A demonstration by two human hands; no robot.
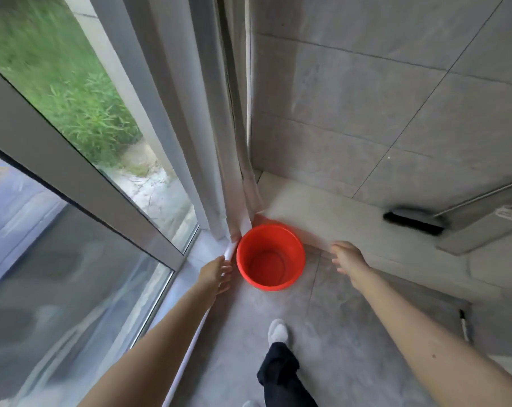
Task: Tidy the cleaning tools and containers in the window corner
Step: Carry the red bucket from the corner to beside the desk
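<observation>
An empty red bucket [271, 257] stands upright on the grey floor in the corner between the window and the tiled wall. My left hand [216, 274] hovers just left of the bucket's rim with its fingers straight, beside the curtain hem; I cannot tell whether it touches the bucket. My right hand [348, 258] is held out to the right of the bucket, fingers spread and relaxed, a short gap away. Neither hand holds anything.
A white curtain [234, 160] hangs into the corner behind the bucket. A pale low ledge [322, 212] runs along the wall, with a black brush-like tool [412, 221] and a grey metal frame [483, 227] at right. My socked foot [277, 331] stands below the bucket.
</observation>
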